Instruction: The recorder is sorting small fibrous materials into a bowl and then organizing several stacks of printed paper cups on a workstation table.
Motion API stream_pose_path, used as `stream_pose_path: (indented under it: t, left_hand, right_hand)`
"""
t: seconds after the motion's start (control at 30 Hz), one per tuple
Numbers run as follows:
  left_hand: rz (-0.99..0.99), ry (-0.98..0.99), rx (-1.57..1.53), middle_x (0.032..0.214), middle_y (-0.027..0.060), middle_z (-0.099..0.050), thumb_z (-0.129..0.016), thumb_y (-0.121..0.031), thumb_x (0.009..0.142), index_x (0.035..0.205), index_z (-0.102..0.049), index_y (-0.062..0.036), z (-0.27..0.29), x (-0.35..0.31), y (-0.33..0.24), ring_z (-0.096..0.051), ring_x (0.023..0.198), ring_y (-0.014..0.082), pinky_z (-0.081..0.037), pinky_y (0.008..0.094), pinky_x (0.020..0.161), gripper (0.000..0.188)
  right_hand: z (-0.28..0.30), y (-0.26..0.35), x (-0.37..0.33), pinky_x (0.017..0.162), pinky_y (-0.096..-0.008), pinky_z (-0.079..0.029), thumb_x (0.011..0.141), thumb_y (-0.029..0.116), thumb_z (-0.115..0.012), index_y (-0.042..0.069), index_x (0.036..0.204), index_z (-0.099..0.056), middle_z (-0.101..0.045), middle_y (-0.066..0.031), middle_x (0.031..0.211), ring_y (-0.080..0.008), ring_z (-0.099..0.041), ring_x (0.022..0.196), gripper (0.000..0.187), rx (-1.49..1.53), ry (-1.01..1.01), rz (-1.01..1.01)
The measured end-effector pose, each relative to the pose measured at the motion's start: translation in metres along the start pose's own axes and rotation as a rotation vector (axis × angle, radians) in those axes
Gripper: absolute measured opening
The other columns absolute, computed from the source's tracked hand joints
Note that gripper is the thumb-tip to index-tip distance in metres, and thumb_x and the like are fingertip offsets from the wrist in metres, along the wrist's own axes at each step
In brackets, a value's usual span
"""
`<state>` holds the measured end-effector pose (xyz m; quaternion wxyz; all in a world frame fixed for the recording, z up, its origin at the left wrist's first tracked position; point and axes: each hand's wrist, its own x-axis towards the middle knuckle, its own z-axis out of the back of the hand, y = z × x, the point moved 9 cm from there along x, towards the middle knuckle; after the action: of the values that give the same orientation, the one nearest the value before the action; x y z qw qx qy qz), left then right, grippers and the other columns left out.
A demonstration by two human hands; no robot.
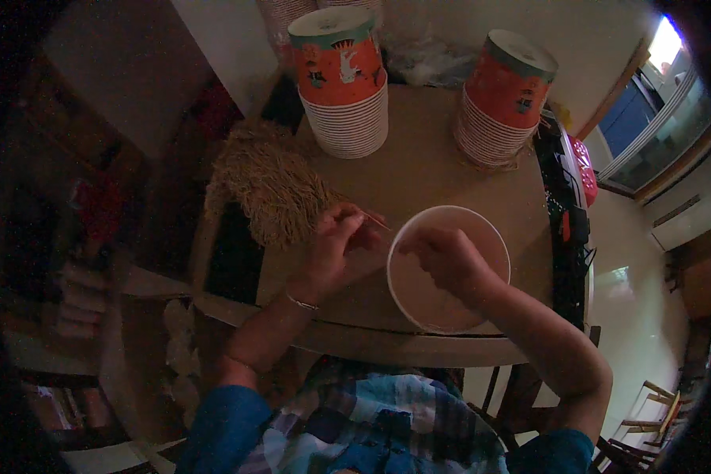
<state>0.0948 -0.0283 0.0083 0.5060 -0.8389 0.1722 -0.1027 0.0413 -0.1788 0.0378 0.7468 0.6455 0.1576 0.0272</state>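
Observation:
A paper bucket [495, 276] with a white rim sits near the front edge of the table, its open mouth toward me. My right hand [449, 257] reaches into the mouth, fingers curled close to the inner left wall; what they hold, if anything, I cannot make out. Just left of the bucket, my left hand [346, 231] pinches a thin tan cord [378, 222] that points toward the rim. A loose heap of similar tan cords [272, 186] lies beyond my left hand.
Two tall stacks of nested, upside-down paper buckets stand at the back: an orange-printed left stack [341, 75] and a similar right stack [507, 91]. Dark items and a red container [583, 170] line the right edge. Brown board [419, 174] covers the tabletop.

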Motion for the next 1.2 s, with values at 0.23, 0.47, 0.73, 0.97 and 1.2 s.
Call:
stream_pose_path:
  t: [0.23, 0.47, 0.73, 0.97, 1.2]
  left_hand:
    - [0.068, -0.114, -0.133, 0.093, 0.0123, -0.065, -0.052, -0.013, 0.091, 0.092, -0.054, -0.0063, -0.005, -0.009, -0.015, -0.063, 0.073, 0.0152, -0.054, 0.0293, 0.067, 0.007]
    - [-0.031, 0.018, 0.243, 0.076, 0.0041, -0.059, -0.049, -0.011, 0.094, 0.094, -0.051, -0.0058, -0.032, -0.028, -0.036, -0.057, 0.068, 0.0112, -0.048, 0.0254, 0.063, 0.005]
    - [-0.096, 0.035, 0.303, 0.077, 0.0023, -0.058, -0.05, -0.011, 0.095, 0.095, -0.051, -0.005, -0.037, -0.039, -0.043, -0.057, 0.07, 0.009, -0.049, 0.025, 0.065, 0.006]
    - [-0.332, 0.032, 0.703, 0.076, 0.0028, -0.059, -0.057, -0.007, 0.089, 0.09, -0.054, -0.0022, -0.05, -0.053, -0.065, -0.056, 0.07, 0.0084, -0.048, 0.0259, 0.065, 0.006]
    - [-0.38, 0.096, 0.753, 0.073, 0.0065, -0.058, -0.06, -0.007, 0.086, 0.089, -0.055, -0.002, -0.049, -0.052, -0.052, -0.056, 0.067, 0.0101, -0.047, 0.0274, 0.063, 0.008]
  right_hand:
    - [0.0, 0.009, -0.004, 0.047, -0.0223, -0.041, 0.094, 0.016, -0.047, 0.006, 0.101, -0.064, -0.05, 0.0033, 0.068, -0.0071, -0.048, 0.057, 0.021, -0.082, 0.048, 0.092]
    - [-0.004, 0.011, -0.013, 0.045, -0.0224, -0.038, 0.096, 0.02, -0.047, 0.005, 0.1, -0.06, -0.046, 0.0026, 0.064, -0.0067, -0.045, 0.053, 0.02, 0.243, 0.068, -0.069]
    - [-0.004, 0.006, -0.013, 0.054, -0.0239, -0.044, 0.096, 0.024, -0.049, 0.002, 0.098, -0.062, -0.055, -0.0006, 0.071, -0.01, -0.052, 0.059, 0.026, 0.142, -0.02, 0.001]
    - [-0.005, 0.001, -0.008, 0.077, -0.0332, -0.053, 0.096, 0.028, -0.05, -0.001, 0.112, -0.059, -0.066, -0.0098, 0.098, -0.0198, -0.063, 0.087, 0.034, 0.25, 0.049, 0.031]
    - [-0.005, -0.013, -0.003, 0.066, -0.0329, -0.052, 0.093, 0.021, -0.053, -0.002, 0.111, -0.059, -0.063, -0.0076, 0.083, -0.0193, -0.059, 0.075, 0.029, 0.578, 0.044, -0.064]
